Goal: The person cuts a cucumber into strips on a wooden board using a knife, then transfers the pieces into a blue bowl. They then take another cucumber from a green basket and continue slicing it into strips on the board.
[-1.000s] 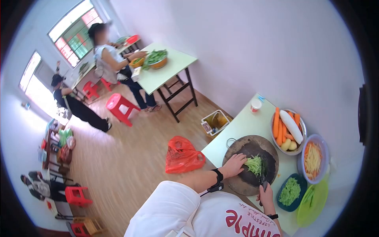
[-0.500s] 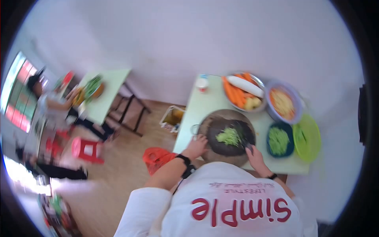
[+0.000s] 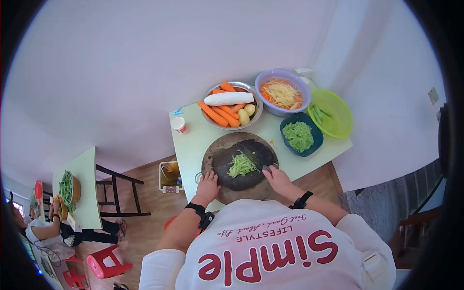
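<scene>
So, at the left edge of the chopping board [image 3: 220, 193], the left hand [image 3: 209, 184] is laid flat, fingers together, probably steadying it. Green shreds [image 3: 241, 165] are piled mid-board. At the board's right, a knife [image 3: 253, 159] is gripped by the right hand [image 3: 276, 177], fingers curled.

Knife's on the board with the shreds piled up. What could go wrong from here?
1. The left hand rests on the board rim near the shreds; if it moves in while the knife works, fingers may get nicked.
2. The board lies at the table front edge, under both hands; pressure there might shift it.
3. The shreds sit loose, so a sweep by the right hand may scatter them.
</scene>
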Available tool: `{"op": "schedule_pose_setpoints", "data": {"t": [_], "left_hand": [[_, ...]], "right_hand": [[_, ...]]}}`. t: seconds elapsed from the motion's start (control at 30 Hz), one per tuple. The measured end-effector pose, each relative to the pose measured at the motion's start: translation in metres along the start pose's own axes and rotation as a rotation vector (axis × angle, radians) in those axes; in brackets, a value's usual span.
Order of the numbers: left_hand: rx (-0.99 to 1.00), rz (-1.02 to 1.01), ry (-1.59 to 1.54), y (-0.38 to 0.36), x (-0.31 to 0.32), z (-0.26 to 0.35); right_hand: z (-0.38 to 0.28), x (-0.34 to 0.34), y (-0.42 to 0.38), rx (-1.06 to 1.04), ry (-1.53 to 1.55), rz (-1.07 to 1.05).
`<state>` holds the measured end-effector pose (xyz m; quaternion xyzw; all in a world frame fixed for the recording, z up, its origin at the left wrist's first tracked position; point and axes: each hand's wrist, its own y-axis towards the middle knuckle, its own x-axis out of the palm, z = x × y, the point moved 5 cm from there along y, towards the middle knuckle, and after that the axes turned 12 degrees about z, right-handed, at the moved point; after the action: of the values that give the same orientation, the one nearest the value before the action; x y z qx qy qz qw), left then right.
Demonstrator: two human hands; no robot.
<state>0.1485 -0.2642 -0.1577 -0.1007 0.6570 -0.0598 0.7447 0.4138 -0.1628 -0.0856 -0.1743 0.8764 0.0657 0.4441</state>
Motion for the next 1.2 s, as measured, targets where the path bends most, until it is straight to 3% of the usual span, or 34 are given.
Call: {"op": "schedule_pose_setpoints", "data": {"t": [0.23,0.37,1.2], "left_hand": [[0.019,-0.059,-0.001,-0.004,-0.008,0.000],[-0.004,-0.069,0.003,-0.002,-0.012,0.003],[-0.045,-0.147,0.015,0.004,-0.019,0.003]], "right_hand": [[0.004,0.010,-0.001,-0.009,0.111,0.060],[0.004,0.025,0.001,0.012,0.014,-0.034],[-0.015,0.032,0.004,-0.031,0.026,0.023]]}}
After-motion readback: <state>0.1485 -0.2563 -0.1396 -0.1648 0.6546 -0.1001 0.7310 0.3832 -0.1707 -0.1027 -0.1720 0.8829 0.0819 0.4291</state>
